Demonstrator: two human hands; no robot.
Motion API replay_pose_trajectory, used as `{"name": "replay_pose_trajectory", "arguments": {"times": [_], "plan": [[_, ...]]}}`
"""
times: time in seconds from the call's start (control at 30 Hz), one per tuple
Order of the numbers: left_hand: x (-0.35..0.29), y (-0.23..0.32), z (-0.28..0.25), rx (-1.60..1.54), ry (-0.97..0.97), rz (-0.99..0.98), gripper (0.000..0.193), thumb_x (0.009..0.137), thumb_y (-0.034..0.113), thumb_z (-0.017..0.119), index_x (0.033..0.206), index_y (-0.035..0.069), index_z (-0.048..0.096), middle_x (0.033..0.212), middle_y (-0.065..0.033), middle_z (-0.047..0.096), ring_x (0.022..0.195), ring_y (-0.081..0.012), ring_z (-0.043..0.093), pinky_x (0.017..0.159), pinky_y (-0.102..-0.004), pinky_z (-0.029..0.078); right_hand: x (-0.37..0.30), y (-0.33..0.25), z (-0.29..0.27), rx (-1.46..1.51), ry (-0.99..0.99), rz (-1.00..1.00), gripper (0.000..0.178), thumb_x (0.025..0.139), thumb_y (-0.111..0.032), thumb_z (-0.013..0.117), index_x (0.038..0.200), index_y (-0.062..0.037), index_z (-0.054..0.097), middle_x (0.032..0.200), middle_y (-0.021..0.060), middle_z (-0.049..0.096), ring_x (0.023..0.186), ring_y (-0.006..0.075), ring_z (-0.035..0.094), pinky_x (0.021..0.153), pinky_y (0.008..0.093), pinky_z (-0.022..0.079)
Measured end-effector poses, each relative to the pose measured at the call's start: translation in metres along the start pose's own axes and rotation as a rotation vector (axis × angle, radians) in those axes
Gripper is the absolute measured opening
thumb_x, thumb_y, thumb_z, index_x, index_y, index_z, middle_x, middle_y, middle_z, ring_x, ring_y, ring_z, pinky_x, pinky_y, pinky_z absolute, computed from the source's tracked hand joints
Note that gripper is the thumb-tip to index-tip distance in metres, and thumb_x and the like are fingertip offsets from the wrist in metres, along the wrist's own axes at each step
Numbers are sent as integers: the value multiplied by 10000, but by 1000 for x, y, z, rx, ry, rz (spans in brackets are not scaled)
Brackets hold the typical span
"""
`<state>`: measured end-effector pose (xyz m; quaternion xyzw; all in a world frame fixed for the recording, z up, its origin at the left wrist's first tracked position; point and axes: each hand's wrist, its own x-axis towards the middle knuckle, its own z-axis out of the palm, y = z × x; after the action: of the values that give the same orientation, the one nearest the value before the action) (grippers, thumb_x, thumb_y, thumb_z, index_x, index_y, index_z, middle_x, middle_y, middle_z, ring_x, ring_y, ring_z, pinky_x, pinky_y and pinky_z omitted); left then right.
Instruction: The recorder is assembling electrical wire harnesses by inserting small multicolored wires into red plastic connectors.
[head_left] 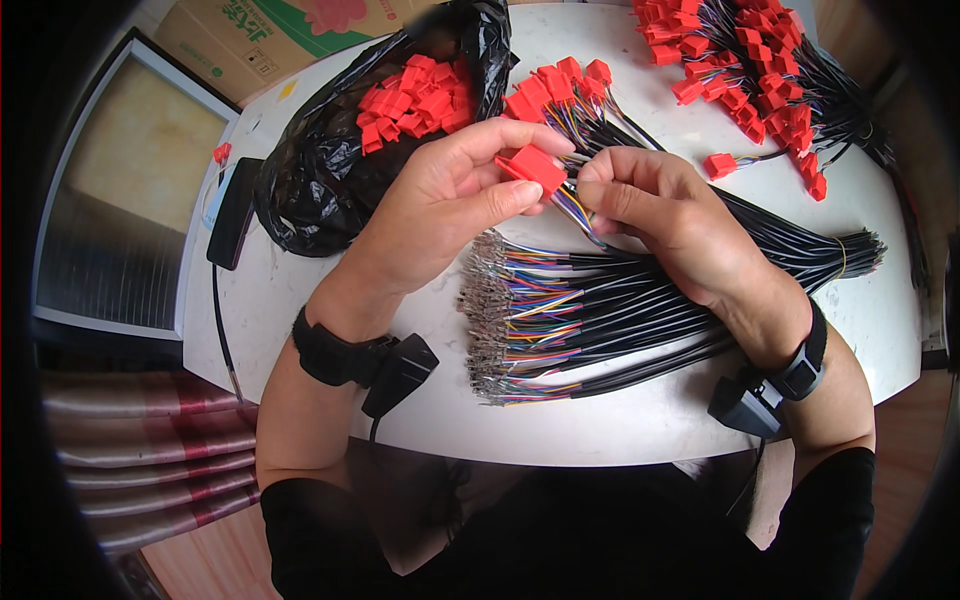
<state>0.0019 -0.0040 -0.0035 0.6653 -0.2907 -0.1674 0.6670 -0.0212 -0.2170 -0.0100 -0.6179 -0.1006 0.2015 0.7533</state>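
Observation:
Between the thumb and fingers of my left hand [440, 195] is a red plastic connector housing [532, 170]. My right hand [660, 205] pinches thin coloured wires [572, 210] right beside the housing; whether their tips sit inside it cannot be made out. Below both hands lies a bundle of black cables [640, 300], their stripped coloured wires ending in metal terminals [487, 330] toward the left. Behind my hands rests a group of cables with red housings [560, 88] on their ends.
A black plastic bag [310, 190] full of loose red housings [415, 105] stands at the back left. More cables with red housings [750, 75] are heaped at the far right. A black phone-like device [235, 213] lies by the table's left edge, near a framed panel [125, 190]. Behind is a cardboard box [230, 45].

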Motion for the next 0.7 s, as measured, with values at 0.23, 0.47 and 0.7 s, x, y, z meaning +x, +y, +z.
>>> {"name": "replay_pose_trajectory", "arguments": {"times": [0.23, 0.47, 0.7], "plan": [[0, -2, 3, -29, -3, -25, 363, 888, 100, 583, 1228, -6, 511, 1204, -69, 546, 975, -102, 551, 868, -274, 460, -2, 3, 5, -178, 22, -157, 98, 891, -86, 535, 874, 0, 578, 768, -13, 549, 688, 37, 458, 607, 189, 368], [1, -4, 9, 31, 35, -5, 373, 890, 87, 572, 1239, -23, 503, 1128, -68, 586, 910, -93, 573, 847, -249, 467, -3, 5, 5, -150, 48, -145, 123, 918, -107, 545, 871, 3, 573, 738, -20, 546, 645, 28, 441, 563, 186, 355], [-1, -2, 16, 62, 86, 12, 369, 890, 82, 579, 1233, -34, 505, 1127, -81, 588, 943, -96, 576, 859, -253, 471, -2, 7, 9, -136, 114, -148, 125, 916, -107, 559, 873, 11, 572, 726, -15, 557, 628, 27, 451, 550, 185, 359]]}}
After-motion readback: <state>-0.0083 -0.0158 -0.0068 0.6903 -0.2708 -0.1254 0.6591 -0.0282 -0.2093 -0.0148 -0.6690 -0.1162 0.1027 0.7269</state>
